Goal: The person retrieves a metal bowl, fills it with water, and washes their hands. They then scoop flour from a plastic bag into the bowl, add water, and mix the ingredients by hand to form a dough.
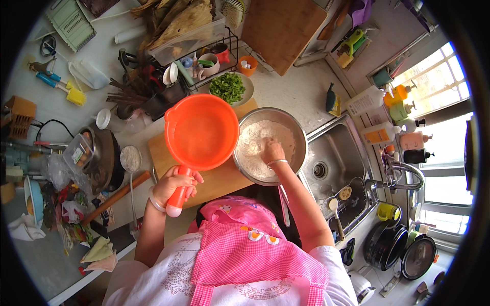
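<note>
My left hand (pixel 173 187) is closed round the handle of an orange plastic dipper (pixel 224 109), with its wide bowl facing up beside the metal mixing bowl. Whether there is liquid in the dipper I cannot tell. The steel mixing bowl (pixel 301 135) sits at the right end of a wooden board (pixel 196 191). White flour (pixel 255 136) fills its lower part. My right hand (pixel 275 152), with a bracelet at the wrist, reaches into this bowl. Its fingertips are sunk in the flour and hidden.
A plate of chopped greens (pixel 227 88) stands behind the bowl. To the right is a steel sink (pixel 332 153) with a faucet (pixel 406 176) and several pump bottles. A flour-dusted ladle (pixel 131 160) and a rolling pin (pixel 115 196) lie left, near a dark pan (pixel 109 163).
</note>
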